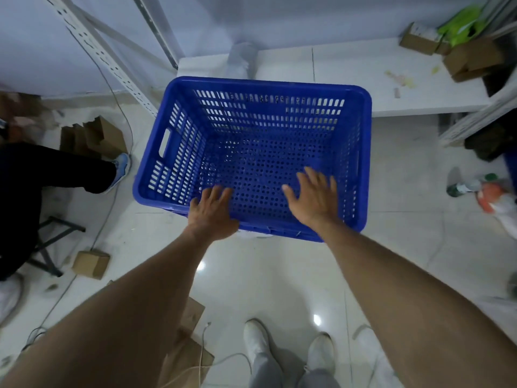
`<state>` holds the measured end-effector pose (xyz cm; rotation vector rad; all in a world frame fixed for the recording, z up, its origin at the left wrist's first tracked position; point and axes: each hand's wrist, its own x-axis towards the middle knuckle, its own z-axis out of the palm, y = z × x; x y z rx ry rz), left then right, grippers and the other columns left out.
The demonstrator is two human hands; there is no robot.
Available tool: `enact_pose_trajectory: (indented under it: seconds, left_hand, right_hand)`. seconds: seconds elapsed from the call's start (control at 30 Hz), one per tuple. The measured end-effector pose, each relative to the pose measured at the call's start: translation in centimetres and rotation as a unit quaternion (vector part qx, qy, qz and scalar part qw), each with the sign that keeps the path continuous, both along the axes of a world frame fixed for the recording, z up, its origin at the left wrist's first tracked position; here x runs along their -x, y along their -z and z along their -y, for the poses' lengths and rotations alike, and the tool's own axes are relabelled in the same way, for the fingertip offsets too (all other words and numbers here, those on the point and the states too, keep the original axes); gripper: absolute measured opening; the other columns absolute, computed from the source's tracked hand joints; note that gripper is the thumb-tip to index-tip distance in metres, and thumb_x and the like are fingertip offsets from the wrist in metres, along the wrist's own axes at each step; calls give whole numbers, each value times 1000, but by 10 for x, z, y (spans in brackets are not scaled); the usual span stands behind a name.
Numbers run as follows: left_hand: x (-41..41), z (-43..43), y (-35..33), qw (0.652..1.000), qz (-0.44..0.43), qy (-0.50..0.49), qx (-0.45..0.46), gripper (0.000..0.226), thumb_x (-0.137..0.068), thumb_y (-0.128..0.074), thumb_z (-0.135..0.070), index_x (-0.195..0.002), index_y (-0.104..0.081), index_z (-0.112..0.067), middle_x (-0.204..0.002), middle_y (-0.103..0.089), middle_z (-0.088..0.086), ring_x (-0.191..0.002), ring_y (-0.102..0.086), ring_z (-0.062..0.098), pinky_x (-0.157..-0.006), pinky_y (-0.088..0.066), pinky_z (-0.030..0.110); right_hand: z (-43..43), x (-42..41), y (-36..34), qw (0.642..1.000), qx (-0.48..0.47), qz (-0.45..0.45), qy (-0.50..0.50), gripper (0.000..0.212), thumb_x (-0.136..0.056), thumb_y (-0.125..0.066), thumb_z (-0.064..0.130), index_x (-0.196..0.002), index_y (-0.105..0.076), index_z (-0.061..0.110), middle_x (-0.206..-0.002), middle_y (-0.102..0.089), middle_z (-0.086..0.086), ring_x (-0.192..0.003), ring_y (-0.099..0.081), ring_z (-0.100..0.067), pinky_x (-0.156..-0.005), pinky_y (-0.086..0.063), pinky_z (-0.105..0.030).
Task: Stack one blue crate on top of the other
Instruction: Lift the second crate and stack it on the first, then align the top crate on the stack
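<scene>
A large blue perforated crate [173, 152] stands on the white tiled floor in the middle of the view, its inside bare. Whether a second crate sits beneath it cannot be told from above. My left hand [212, 211] hovers over the crate's near rim, fingers spread, holding nothing. My right hand [314, 196] reaches over the near rim above the crate's inside, fingers also spread and holding nothing. Neither hand grips the crate.
A low white shelf board [363, 74] lies behind the crate, with cardboard boxes [472, 58] and a green bag [461, 23] at its right end. Another person's leg and blue shoe [121, 166] are at left, beside small boxes [95, 138]. A bottle [461, 187] lies at right. My white shoes [256, 337] stand below.
</scene>
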<state>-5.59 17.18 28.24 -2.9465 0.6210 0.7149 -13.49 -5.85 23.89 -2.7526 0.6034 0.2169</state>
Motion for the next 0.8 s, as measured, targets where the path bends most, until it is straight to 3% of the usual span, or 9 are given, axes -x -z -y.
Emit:
enact_pose_trajectory:
  seconds: [0.17,0.33,0.4,0.5,0.63,0.8]
  left_hand:
    - [-4,-13,6,987,-48,121,-92,99,-69,-66,-52,-154,-18,-34,-160,-28,-3,-147,-22,25,-118,-19,61]
    - [-13,-19,19,980,-60,154,-111,101,-68,-72,-48,-153,-19,-39,-157,-35,-6,-146,-29,24,-118,-17,63]
    - [-17,-22,28,981,-68,150,-98,97,-70,-73,-44,-151,-21,-39,-154,-40,-6,-143,-34,25,-117,-20,62]
    - [-27,-26,41,988,-68,131,-52,83,-72,-71,-36,-144,-31,-38,-142,-53,-4,-130,-50,26,-108,-40,55]
    - [-29,-26,51,989,-42,139,-26,51,-79,-69,-37,-127,-51,-34,-120,-66,-2,-109,-63,26,-90,-54,43]
    - [-33,-16,51,978,-3,197,-71,20,-93,-59,-21,-111,-67,-21,-103,-71,7,-95,-68,29,-76,-52,40]
  right_hand:
    - [-68,17,-9,989,-67,-96,-92,81,-88,-19,78,-148,-37,27,-157,-35,2,-141,-30,-26,-118,-15,-55]
    - [-91,20,-3,987,-59,-118,-88,84,-79,-48,77,-145,-37,27,-148,-46,2,-131,-44,-27,-109,-33,-53]
    - [-93,17,2,988,-43,-125,-80,74,-79,-62,65,-139,-43,27,-138,-51,1,-120,-53,-28,-99,-44,-48]
    - [-92,7,4,987,-26,-146,-62,48,-83,-73,36,-126,-56,25,-126,-56,1,-104,-61,-26,-82,-52,-40]
    - [-89,-1,3,982,-16,-175,-73,29,-83,-67,2,-109,-65,14,-106,-64,-6,-91,-65,-27,-76,-56,-39]
    - [-91,-1,1,979,23,-174,-105,22,-83,-60,-8,-94,-66,10,-78,-55,-6,-69,-52,-24,-65,-49,-37]
